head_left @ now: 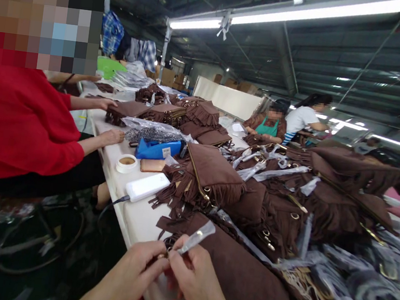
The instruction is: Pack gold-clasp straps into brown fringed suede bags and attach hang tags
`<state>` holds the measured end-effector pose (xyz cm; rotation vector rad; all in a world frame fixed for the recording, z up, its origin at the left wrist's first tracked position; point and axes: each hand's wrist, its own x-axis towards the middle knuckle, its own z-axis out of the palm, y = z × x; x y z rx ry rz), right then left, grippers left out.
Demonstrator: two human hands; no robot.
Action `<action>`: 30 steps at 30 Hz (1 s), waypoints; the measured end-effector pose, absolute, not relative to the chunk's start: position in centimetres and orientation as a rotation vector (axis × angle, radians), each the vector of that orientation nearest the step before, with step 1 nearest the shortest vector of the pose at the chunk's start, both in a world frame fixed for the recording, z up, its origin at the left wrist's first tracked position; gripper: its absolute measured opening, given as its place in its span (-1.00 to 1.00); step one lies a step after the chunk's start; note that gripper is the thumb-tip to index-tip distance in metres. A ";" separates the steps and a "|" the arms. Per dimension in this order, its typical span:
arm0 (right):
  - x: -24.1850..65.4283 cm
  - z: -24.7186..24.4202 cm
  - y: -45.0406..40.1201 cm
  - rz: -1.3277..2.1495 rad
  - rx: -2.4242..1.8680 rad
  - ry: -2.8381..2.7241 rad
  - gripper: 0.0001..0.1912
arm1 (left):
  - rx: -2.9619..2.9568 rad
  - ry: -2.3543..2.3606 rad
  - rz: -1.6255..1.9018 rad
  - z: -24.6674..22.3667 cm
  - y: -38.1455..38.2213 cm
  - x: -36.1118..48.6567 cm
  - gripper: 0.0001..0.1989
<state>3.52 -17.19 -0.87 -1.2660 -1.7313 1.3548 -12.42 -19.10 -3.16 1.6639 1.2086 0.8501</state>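
Observation:
At the table's front edge, my left hand (142, 262) pinches a small metal fitting at the corner of a brown fringed bag (244, 267). Close against it, my right hand (194, 271) is closed too, thumb and finger on the same fitting. A clear plastic-wrapped strap end (198, 237) sticks up from between the right fingers. My fingers cover most of the fitting, so its exact kind is hidden. The bag lies flat beyond and to the right of my hands.
Brown fringed bags (215, 171) are heaped over the table (120, 208). A white power bank (147, 187) with a cable, a tape roll (126, 163) and a blue pouch (158, 150) lie ahead. Plastic-wrapped straps (380, 289) pile at right. A red-sleeved person (24, 123) sits at left.

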 end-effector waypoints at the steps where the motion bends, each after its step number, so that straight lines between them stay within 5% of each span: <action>1: 3.5 -0.7 -17.1 1.284 -1.281 -1.762 -0.86 | 1.643 1.153 0.843 -3.2 -18.9 -12.3 -0.70; 11: 7.7 3.7 -18.7 0.304 -1.593 -1.929 -0.83 | 1.252 0.952 1.001 -0.9 -16.8 -9.5 -0.46; 23: 10.2 5.8 -20.3 0.791 -1.596 -1.602 -0.87 | 1.526 0.816 1.008 1.1 -17.3 -5.4 -0.50; 30: 15.7 2.7 -21.5 0.326 -1.881 -1.609 -0.76 | 1.354 1.079 1.198 -0.6 -15.6 -9.7 -0.47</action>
